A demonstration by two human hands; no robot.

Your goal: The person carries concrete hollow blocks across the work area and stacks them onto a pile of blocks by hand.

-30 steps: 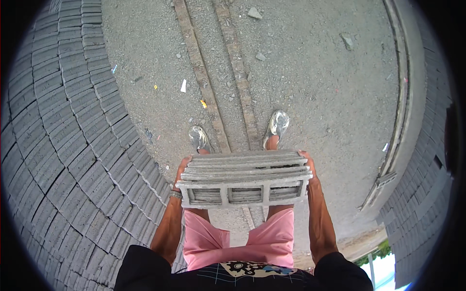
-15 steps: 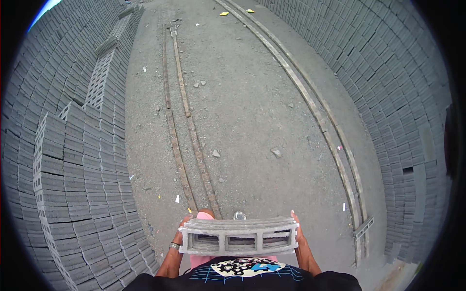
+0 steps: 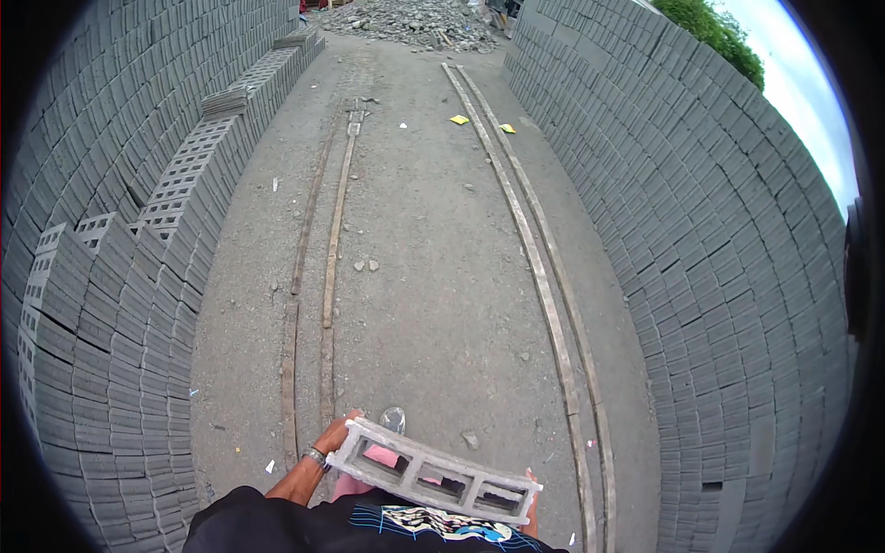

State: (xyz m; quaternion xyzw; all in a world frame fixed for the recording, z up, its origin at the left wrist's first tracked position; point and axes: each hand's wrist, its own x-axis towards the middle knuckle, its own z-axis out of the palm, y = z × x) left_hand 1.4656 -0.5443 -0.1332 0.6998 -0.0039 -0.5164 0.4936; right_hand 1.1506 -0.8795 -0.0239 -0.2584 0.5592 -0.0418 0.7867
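Observation:
A grey hollow concrete block (image 3: 419,493) with three openings is held crosswise close in front of my body. It tilts, its left end farther forward than its right. My left hand (image 3: 343,433), below a banded wrist, is closed on the left end. The right end is gripped by my right hand (image 3: 532,509), mostly hidden behind the block and my shirt. Through the openings, pink cloth shows. One shoe (image 3: 393,420) is on the ground just beyond the block.
Tall stacks of concrete blocks (image 3: 166,194) line the left, stepped lower nearby. Another high block wall (image 3: 682,240) runs along the right. Paired wooden strips (image 3: 339,221) and pale rails (image 3: 530,230) lie lengthwise on the gravelly ground. A rubble heap (image 3: 415,25) lies at the far end.
The block has gone from nearly level to tilted, right end nearer me, still in both hands. My view has lifted and turned, bringing in the rubble heap and sky at right.

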